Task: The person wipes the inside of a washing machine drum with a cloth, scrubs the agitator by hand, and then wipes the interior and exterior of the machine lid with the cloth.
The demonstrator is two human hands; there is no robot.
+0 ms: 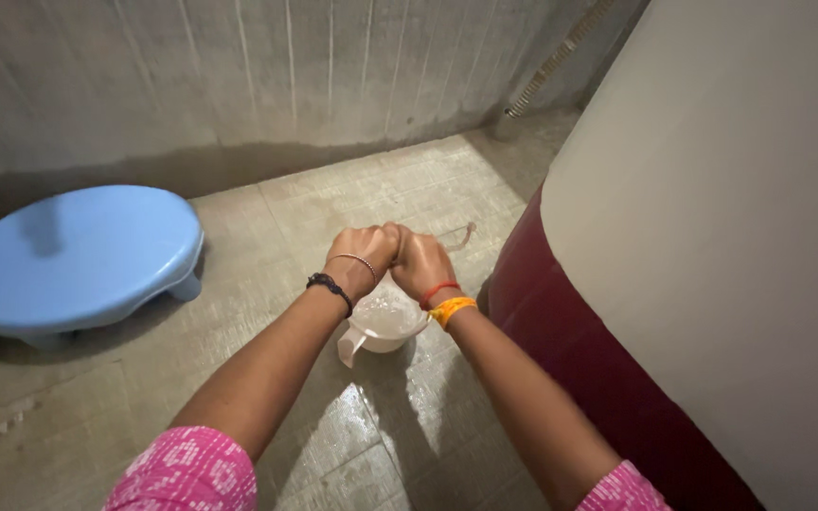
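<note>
We see a white plastic mug [382, 326] full of foamy water standing on the wet tiled floor [333, 445], its handle turned toward the person, directly below both hands. The left hand [366, 254] and right hand [418, 263] are closed into fists pressed knuckle to knuckle above the mug; we cannot tell what, if anything, they clasp. A low blue plastic stool [73, 255] sits well apart on the left, and a large maroon-and-cream drum [712, 246] rises just beside on the right.
</note>
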